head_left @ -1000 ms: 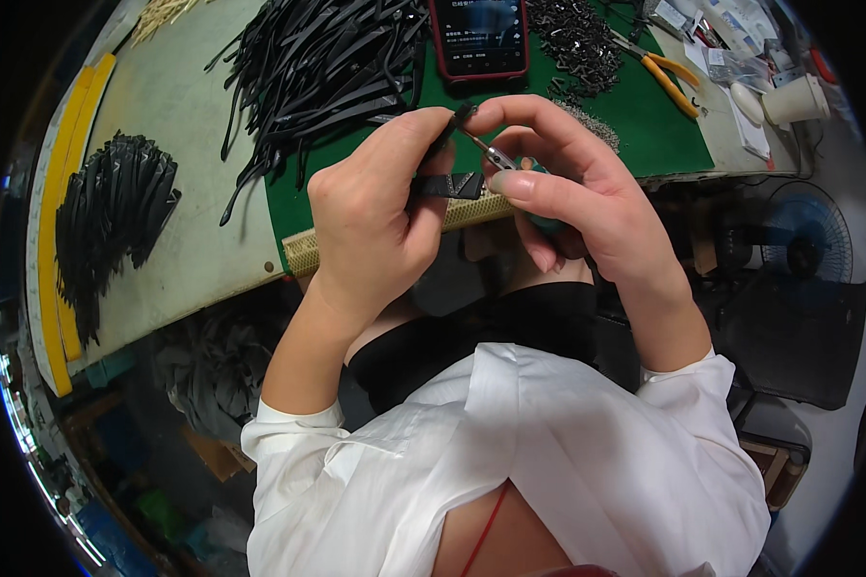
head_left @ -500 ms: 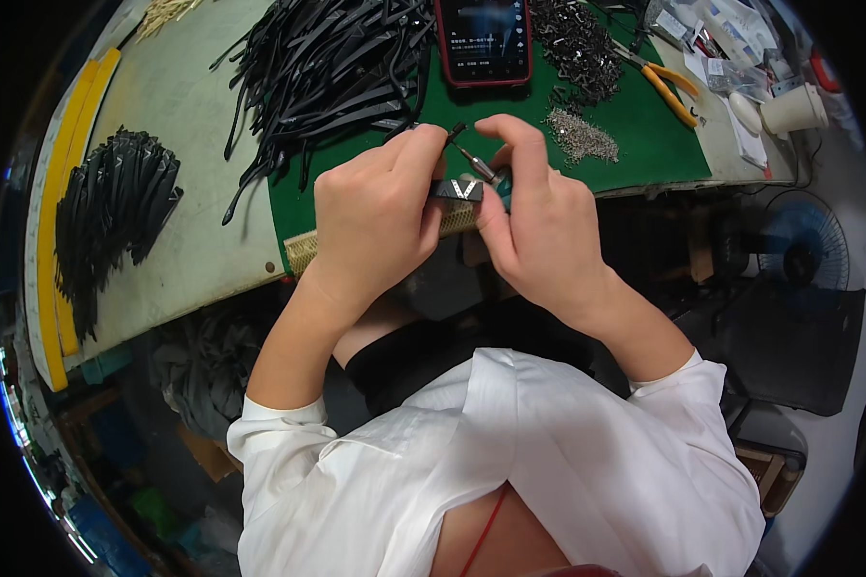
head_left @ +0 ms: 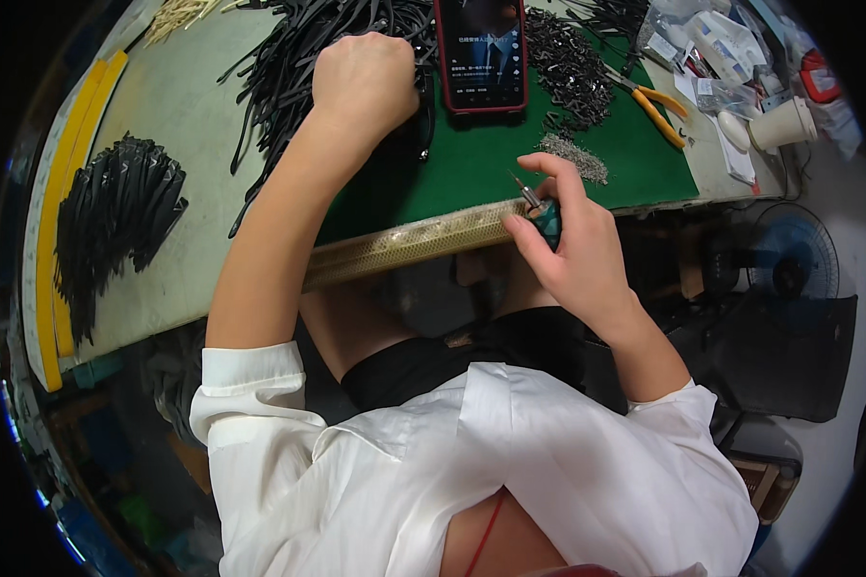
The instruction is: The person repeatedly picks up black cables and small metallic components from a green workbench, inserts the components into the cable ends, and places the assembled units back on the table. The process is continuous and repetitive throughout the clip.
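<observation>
The two hands, joined a moment ago over a small black strap piece at the desk's near edge, are now parted. The left hand (head_left: 364,79) has been stretched out to the heap of black straps (head_left: 303,53) beside the phone (head_left: 480,53) and is closed in a fist there; what it grips cannot be told. The right hand (head_left: 570,248) is kept at the edge of the green mat (head_left: 452,168), closed around a small teal-handled screwdriver (head_left: 539,207), tip up. The assembled piece is no longer seen, so another strap is judged to be under collection.
</observation>
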A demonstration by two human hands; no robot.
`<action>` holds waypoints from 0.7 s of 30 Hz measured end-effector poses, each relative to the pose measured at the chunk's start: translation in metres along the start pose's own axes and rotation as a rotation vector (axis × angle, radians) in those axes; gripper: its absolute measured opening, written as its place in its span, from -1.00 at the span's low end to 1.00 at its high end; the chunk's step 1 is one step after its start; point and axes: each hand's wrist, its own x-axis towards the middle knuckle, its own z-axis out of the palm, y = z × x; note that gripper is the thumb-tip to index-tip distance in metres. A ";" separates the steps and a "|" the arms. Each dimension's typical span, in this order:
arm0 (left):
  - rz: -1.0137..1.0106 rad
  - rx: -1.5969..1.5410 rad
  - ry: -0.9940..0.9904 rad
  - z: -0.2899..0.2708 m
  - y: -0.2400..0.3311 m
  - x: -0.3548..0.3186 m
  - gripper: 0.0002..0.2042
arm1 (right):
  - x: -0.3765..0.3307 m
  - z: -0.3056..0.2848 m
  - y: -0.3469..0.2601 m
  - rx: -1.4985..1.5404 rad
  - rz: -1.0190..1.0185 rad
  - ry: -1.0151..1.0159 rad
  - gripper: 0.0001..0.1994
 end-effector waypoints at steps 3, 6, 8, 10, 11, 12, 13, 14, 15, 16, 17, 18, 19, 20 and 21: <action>0.021 0.085 -0.035 0.003 -0.007 0.003 -0.83 | -0.002 -0.007 0.003 0.012 0.024 0.002 -0.56; 0.040 0.129 -0.062 0.001 -0.011 0.000 -0.84 | -0.002 -0.015 0.008 0.017 0.040 0.010 -0.59; 0.019 0.119 -0.036 -0.004 -0.017 -0.004 -0.80 | 0.001 -0.024 0.018 -0.028 0.016 0.061 -0.59; 0.031 0.100 -0.011 -0.010 -0.026 -0.013 -0.78 | 0.003 -0.036 0.023 -0.043 0.123 0.066 -0.57; 0.048 0.082 0.008 -0.014 -0.033 -0.020 -0.78 | 0.005 -0.042 0.027 -0.060 0.135 0.058 -0.57; 0.046 0.003 -0.043 -0.021 -0.042 -0.025 -0.77 | 0.006 -0.047 0.032 -0.093 0.131 0.016 -0.59; 0.038 -0.072 -0.093 -0.031 -0.050 -0.031 -0.77 | 0.008 -0.051 0.036 -0.123 0.121 -0.028 -0.61; 0.032 -0.112 -0.074 -0.039 -0.053 -0.040 -0.75 | 0.009 -0.054 0.040 -0.152 0.076 -0.091 -0.63; 0.025 -0.151 -0.049 -0.045 -0.056 -0.048 -0.74 | 0.011 -0.055 0.045 -0.185 0.028 -0.151 -0.65; 0.004 -0.260 -0.038 -0.047 -0.059 -0.053 -0.69 | 0.010 -0.056 0.048 -0.215 -0.015 -0.210 -0.68; -0.010 -0.377 -0.050 -0.045 -0.062 -0.054 -0.68 | 0.010 -0.059 0.047 -0.249 0.007 -0.259 -0.70; -0.021 -0.415 -0.028 -0.046 -0.060 -0.058 -0.68 | 0.013 -0.061 0.042 -0.280 0.023 -0.309 -0.72; -0.033 -0.453 -0.006 -0.048 -0.058 -0.061 -0.68 | 0.015 -0.061 0.039 -0.310 0.039 -0.360 -0.73; -0.020 -0.567 0.025 -0.043 -0.057 -0.064 -0.69 | 0.015 -0.059 0.040 -0.280 0.006 -0.350 -0.76; -0.011 -0.678 0.058 -0.036 -0.057 -0.069 -0.69 | 0.016 -0.056 0.040 -0.284 -0.015 -0.354 -0.75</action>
